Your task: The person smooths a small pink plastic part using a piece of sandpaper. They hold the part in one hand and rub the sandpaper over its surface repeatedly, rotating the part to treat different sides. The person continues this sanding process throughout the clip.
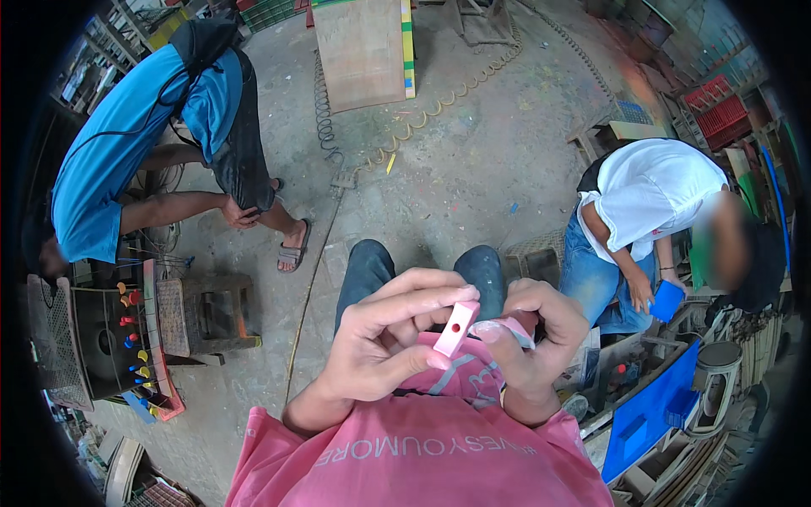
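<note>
Over my lap, my left hand (376,338) pinches a small pink block (451,338) between thumb and fingers. One small round dark hole shows in the block's narrow face. Close beside it, my right hand (547,338) is closed, thumb against fingers, on a small folded pink-and-white piece (517,328). That piece looks thin and bent, and the fingers hide much of it, so I cannot make out its kind. It sits right by the block; whether the two touch is unclear.
At the left, a person in blue (127,144) bends over near a wooden stool (207,314) and a rack of coloured pieces (139,346). On the right, a seated person (650,194) holds a blue block (666,301) above a blue panel (650,422). Coiled hoses (439,106) cross the floor.
</note>
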Available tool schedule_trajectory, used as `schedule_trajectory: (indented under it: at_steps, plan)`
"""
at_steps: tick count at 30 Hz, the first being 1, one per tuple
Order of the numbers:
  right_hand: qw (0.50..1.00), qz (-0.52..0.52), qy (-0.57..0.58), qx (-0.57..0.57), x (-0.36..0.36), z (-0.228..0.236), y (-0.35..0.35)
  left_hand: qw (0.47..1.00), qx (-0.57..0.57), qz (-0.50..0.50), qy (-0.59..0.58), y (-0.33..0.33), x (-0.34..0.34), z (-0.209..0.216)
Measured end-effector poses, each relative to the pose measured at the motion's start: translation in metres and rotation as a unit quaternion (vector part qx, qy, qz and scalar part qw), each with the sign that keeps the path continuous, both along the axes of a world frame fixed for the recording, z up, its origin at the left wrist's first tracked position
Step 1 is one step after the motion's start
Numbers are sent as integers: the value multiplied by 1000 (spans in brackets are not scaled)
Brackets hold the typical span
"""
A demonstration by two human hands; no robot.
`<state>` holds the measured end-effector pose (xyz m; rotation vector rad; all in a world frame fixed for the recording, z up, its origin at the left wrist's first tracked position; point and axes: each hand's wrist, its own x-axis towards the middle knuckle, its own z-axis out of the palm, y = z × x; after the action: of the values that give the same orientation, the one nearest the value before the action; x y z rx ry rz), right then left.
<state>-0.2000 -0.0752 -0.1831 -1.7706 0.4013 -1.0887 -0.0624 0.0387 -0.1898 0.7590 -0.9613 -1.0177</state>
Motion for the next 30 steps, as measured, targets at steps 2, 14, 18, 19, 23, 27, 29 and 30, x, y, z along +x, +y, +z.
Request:
schedule_trajectory:
  at_steps: [2, 14, 18, 19, 23, 27, 29, 30]
  plan:
    - [1000, 6, 25, 10, 0, 0, 2, 1000, -13, 11, -2, 0, 0, -2]
    - [995, 41, 58, 72, -6, -3, 6, 998, -31, 33, 43, -3, -6, -3]
    - [994, 72, 55, 60, -5, -1, 6, 995, -36, 46, 82, -5, -7, -10]
    - [994, 78, 54, 61, -5, -1, 6, 994, -33, 41, 95, -5, -8, -11]
    - [992, 30, -9, 126, -7, -8, 6, 989, -25, 20, 146, -3, -10, -14]
    - [983, 7, -27, 183, -5, -1, 10, 986, -36, 8, 164, -4, -10, -13]
    - [984, 18, -7, 176, -6, 1, 11, 986, -55, 10, 155, -5, -10, -13]
    - [988, 37, 16, 146, -9, -3, 9, 986, -64, 12, 151, -5, -10, -14]
